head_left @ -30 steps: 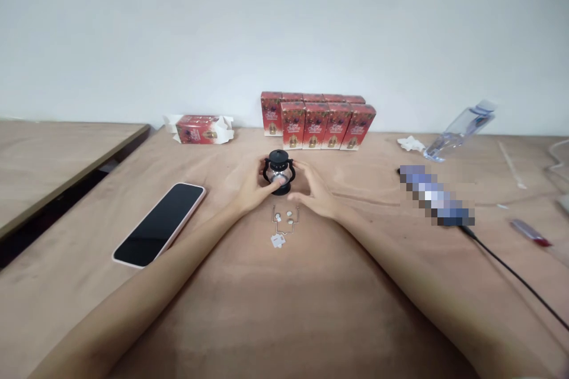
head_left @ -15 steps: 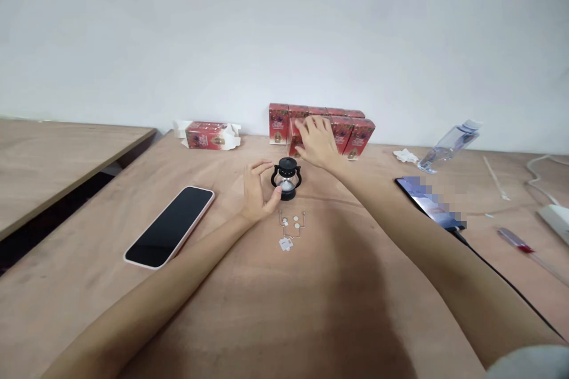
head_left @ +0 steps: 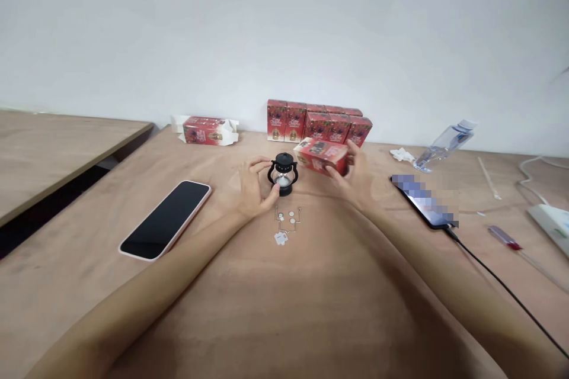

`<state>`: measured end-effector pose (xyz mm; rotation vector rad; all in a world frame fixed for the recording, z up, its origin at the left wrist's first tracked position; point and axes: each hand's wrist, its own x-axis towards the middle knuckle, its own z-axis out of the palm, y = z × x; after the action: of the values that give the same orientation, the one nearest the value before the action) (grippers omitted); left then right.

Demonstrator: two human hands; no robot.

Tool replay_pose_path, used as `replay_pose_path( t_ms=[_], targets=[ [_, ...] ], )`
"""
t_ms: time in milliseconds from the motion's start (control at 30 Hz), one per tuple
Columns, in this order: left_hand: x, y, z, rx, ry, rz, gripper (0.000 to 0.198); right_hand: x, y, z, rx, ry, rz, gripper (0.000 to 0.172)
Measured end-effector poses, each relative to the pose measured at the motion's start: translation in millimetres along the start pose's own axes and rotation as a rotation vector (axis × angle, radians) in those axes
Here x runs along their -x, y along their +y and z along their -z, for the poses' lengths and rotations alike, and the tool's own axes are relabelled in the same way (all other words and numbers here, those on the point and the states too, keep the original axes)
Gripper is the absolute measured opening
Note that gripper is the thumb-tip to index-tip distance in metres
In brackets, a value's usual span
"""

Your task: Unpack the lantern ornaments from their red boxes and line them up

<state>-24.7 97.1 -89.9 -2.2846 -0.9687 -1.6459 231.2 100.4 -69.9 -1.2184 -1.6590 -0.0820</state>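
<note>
A small black lantern with a clear globe stands upright on the wooden table. At its left side is my left hand, the thumb against its lower body and the fingers by its upper frame. My right hand grips a red printed box, tilted on its side above the table behind and to the right of the lantern. Several matching red boxes stand upright in rows against the wall. In front of the lantern lie thin bent wires, small round discs and a white piece.
A dark-screened phone lies on the left; an opened red box is behind it. On the right are a plugged-in phone, a tilted clear bottle, crumpled white paper, a screwdriver and a white power strip.
My right hand has taken a red box from the front row and brought it nearer, tipping it onto its side. My left hand stays at the lantern. The view has shifted slightly.
</note>
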Motion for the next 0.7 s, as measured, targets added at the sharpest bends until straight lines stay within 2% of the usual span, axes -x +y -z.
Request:
replay_pose_path(
  t_ms=[100, 200, 367, 500, 600, 700],
  targets=[
    [-0.1, 0.5, -1.0, 0.015, -0.038, -0.003, 0.045, 28.0, 1.8, 20.3, -0.245, 0.069, -0.243, 0.058],
    [0.4, 1.2, -1.9, 0.073, -0.118, -0.002, 0.051, 48.9, -5.3, 25.2, -0.461, 0.027, -0.362, 0.056],
    [3.9, 2.0, 0.3, 0.132, -0.185, 0.105, 0.054, 70.8, -29.5, 10.8, -0.588, -0.118, -0.339, 0.055],
    [4.5, 3.8, 3.5, 0.176, -0.202, 0.138, 0.055, 76.3, -43.5, 6.7, -0.691, -0.103, -0.383, 0.054],
    [4.5, 5.9, 2.5, 0.369, -0.319, 0.182, 0.055, 75.0, -44.8, 8.3, -0.783, -0.107, -0.439, 0.050],
    [6.5, 8.7, 0.2, 0.607, -0.376, 0.327, 0.056, 71.2, -41.4, 8.2, -0.812, -0.128, -0.489, 0.047]
  ],
)
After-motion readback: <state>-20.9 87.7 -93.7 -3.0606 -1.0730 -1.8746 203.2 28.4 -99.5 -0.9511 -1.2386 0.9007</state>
